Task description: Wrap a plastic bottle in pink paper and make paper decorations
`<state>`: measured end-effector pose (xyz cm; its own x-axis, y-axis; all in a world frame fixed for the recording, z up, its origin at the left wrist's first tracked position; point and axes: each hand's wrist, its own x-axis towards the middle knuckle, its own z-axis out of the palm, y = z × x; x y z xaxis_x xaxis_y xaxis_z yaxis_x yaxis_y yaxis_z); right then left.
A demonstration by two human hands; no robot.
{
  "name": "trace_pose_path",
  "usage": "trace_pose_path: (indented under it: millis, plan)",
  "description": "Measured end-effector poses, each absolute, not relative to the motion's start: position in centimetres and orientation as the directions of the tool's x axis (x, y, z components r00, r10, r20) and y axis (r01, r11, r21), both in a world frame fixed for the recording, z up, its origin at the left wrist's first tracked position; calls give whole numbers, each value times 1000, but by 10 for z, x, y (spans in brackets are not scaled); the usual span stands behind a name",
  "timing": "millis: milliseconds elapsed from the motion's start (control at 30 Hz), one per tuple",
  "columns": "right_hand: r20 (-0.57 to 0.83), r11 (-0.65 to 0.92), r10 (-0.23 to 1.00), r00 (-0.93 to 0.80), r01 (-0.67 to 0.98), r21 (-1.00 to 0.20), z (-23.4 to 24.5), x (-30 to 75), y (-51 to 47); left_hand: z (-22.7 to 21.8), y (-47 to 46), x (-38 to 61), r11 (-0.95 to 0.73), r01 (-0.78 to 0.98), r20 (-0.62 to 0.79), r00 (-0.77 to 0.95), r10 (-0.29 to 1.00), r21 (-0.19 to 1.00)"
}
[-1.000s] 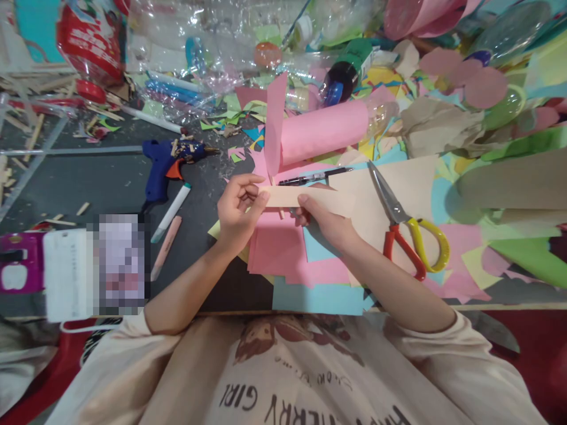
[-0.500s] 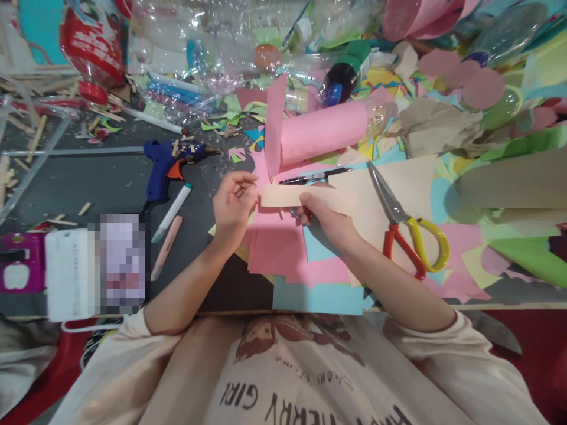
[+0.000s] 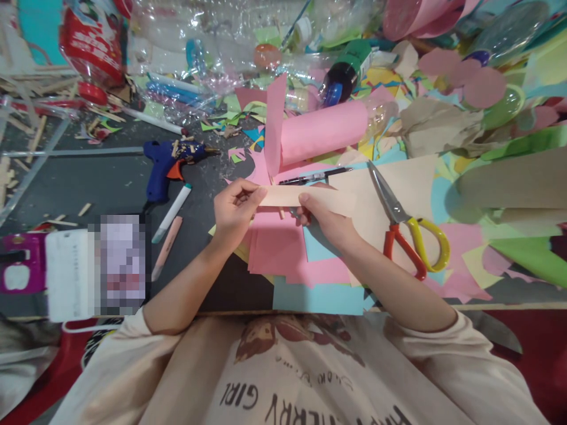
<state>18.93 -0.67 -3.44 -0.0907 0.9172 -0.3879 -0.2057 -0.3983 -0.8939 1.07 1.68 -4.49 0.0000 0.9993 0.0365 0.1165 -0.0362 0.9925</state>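
A cream paper strip [image 3: 281, 196] is stretched level between my two hands. Its left end is pinched between thumb and fingers of my left hand [image 3: 237, 209]. Farther right, the thumb of my right hand [image 3: 328, 215] presses on the strip, with the fingers curled beneath it. Under the strip lie pink paper sheets [image 3: 277, 248] and a light blue sheet [image 3: 319, 298]. Just beyond my hands are a black pen [image 3: 314, 176] and a pink paper roll [image 3: 325, 133] with an upright pink piece at its left end.
Scissors [image 3: 396, 218] with red and yellow handles lie open to the right on cream paper. A blue glue gun [image 3: 162, 162] and two markers [image 3: 172, 212] lie left. Plastic bottles, a dark bottle [image 3: 343, 74] and paper scraps crowd the back. A phone [image 3: 121, 262] sits front left.
My left hand has moved slightly right and closed on the left end of the cream strip, which was free before. My right hand has kept its grip in nearly the same place.
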Motion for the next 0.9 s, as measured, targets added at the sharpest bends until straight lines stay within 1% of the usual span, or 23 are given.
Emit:
trace_pose_path:
  millis: [167,300,400,467,567,633,767,833,900]
  plan:
    - [-386,-399,917,-99,-220,-890,-35,189,-6,-44,15,11,-13,61,12,14,1000,998]
    - [-358,-376,925,-126,-177,-909,-35,189,-8,-38,15,12,-27,68,21,93,995,997]
    - [-324,-343,934,-148,-132,-930,-36,189,-10,-34,13,13,57,71,-71,207,976,996]
    - [-298,-319,940,-168,-119,-940,-36,189,-11,-33,12,14,134,55,-144,243,959,989]
    - [-266,-285,945,-189,-81,-955,-34,189,-10,-33,12,16,192,30,-194,192,962,981]
    - [-237,-248,950,-205,-26,-968,-32,190,-10,-34,12,16,220,10,-219,156,963,975]
    - [-168,-159,946,-277,54,-986,-33,192,-9,-35,14,14,269,-57,-261,118,958,961]
    - [-153,-148,943,-295,40,-988,-36,193,-9,-36,15,14,272,-72,-262,118,958,960]
    - [-152,-163,949,-277,-18,-986,-38,193,-8,-36,14,13,263,-66,-253,126,959,963]
